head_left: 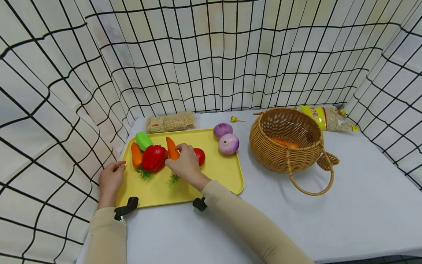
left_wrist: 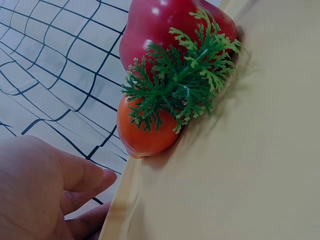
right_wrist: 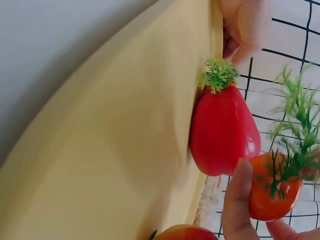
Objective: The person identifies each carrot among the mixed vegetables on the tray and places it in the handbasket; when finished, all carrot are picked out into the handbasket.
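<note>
My right hand [head_left: 188, 163] pinches a carrot [head_left: 172, 147] with feathery green leaves between thumb and fingers, raised over the yellow tray [head_left: 214, 176]. In the right wrist view, the carrot [right_wrist: 272, 192] is apart from the tray. My left hand [head_left: 111, 179] is at the tray's left rim with loosely bent fingers and nothing in it; whether it touches the rim I cannot tell. A second carrot [head_left: 136, 156], a red bell pepper [head_left: 154, 158] and a green pepper-like vegetable [head_left: 143, 140] lie at the tray's left. A red tomato [head_left: 199, 156] is partly hidden behind my right hand.
Two purple onions [head_left: 229, 143] sit at the tray's right edge. Further right stands a wicker basket [head_left: 273, 157] with something orange inside and its handle hanging down. Behind lie a bag of grains [head_left: 171, 122], a yellow packet [head_left: 329, 118] and a small yellow item [head_left: 234, 119]. Netting surrounds the table.
</note>
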The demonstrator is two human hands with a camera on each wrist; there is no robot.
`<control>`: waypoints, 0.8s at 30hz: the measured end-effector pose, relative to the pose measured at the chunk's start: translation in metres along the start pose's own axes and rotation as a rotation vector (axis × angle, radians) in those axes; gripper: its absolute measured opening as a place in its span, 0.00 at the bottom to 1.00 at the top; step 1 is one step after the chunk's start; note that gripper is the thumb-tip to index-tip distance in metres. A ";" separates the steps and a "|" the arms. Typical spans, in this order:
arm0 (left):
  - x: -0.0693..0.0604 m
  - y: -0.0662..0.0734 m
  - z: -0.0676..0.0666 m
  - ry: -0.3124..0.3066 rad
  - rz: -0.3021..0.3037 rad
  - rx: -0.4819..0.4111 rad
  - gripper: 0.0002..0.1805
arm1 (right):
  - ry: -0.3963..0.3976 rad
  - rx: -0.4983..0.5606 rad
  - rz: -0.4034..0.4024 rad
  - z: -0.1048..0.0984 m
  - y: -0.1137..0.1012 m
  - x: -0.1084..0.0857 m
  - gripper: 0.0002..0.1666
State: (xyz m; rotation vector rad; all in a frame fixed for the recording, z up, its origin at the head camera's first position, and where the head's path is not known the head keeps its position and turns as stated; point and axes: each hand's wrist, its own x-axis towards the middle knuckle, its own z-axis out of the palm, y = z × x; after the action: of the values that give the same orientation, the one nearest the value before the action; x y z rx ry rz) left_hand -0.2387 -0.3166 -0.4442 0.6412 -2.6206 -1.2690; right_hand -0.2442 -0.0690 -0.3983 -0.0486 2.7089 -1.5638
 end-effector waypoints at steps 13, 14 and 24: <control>0.000 0.000 0.000 0.000 0.000 -0.001 0.24 | 0.040 0.249 -0.022 -0.031 0.017 0.004 0.22; 0.000 0.000 0.000 0.000 -0.002 -0.001 0.24 | 0.042 0.264 -0.026 -0.034 0.018 0.005 0.22; 0.000 0.000 0.000 0.006 -0.001 0.002 0.24 | 0.047 0.354 -0.057 -0.060 0.035 0.008 0.25</control>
State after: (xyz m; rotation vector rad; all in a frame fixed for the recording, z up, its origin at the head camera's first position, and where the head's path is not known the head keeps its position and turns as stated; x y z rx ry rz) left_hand -0.2391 -0.3169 -0.4443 0.6454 -2.6175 -1.2625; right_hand -0.2542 0.0005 -0.3984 -0.0865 2.4382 -2.0589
